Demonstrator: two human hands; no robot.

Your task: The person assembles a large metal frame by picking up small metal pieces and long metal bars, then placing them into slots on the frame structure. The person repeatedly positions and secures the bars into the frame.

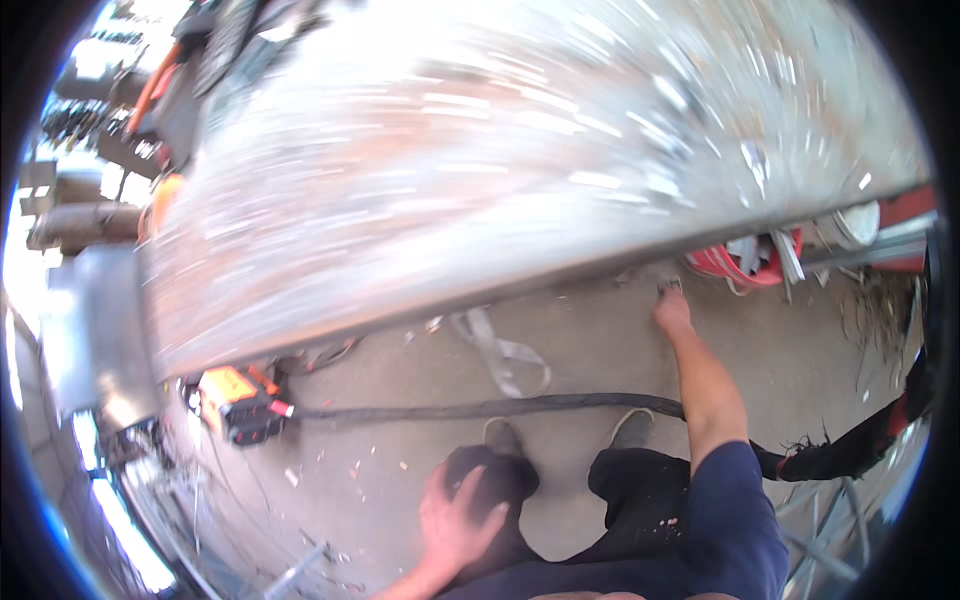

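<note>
In the head view, the right hand (673, 311) is stretched forward, just below the near edge of the worktop (450, 230), whose surface is streaked by blur. Its fingers look curled at a small dark item (668, 286), the thing being handled; whether they pinch it or only touch it, I cannot tell. The left hand (459, 512), its fingers spread, appears empty over the left knee; contact is unclear.

Just right of the right hand is a red bucket (712, 264) of metal pieces. Left of that hand, a pale strap (486, 340) lies on the floor (590, 345). Between the hands runs a thick black cable (560, 403), with an orange-and-black machine (228, 385) well left of the left hand.

The step in hand seems to be a one-handed reach; the next move probably calls for a sure grip, knuckles clear of the worktop's edge.
</note>
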